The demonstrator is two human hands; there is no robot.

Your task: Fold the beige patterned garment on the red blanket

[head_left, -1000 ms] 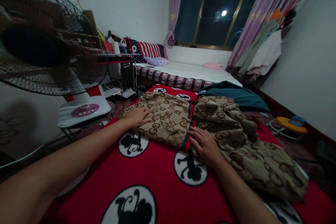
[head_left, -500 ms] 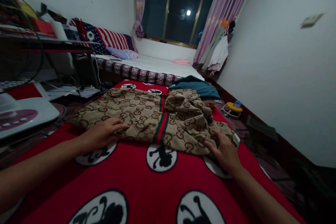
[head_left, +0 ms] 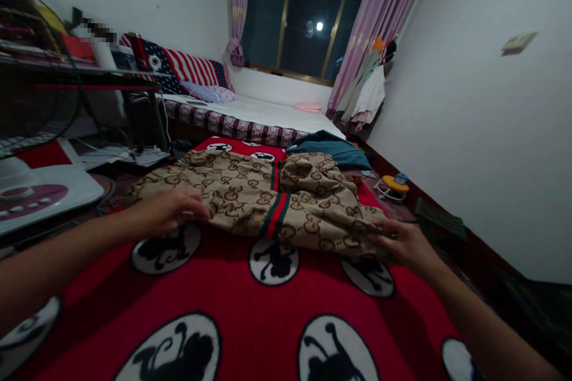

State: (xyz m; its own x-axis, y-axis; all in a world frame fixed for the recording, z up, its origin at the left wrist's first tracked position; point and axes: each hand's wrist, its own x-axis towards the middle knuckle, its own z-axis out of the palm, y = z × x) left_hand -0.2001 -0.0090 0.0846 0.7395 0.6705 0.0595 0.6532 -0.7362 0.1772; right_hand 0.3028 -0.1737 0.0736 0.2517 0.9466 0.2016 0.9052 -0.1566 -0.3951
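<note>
A tan blanket [head_left: 250,193] with a brown ring pattern and a green-and-red stripe lies crumpled across a red bedspread [head_left: 250,303] printed with white circles and black figures. My left hand [head_left: 167,211] grips the blanket's near left edge, fingers curled on the fabric. My right hand [head_left: 404,241] holds the blanket's near right corner, lifted slightly off the bedspread.
A standing fan's base [head_left: 40,193] sits at the left, beside a cluttered shelf [head_left: 84,65]. A dark teal cloth [head_left: 333,152] lies beyond the blanket. A second bed [head_left: 268,116] runs under the window. Clothes [head_left: 364,95] hang in the corner. A yellow toy [head_left: 391,186] lies on the floor at the right.
My view swung right, away from the fan. Both hands moved apart from flat on the blanket's middle to its near left and right edges and closed on it.
</note>
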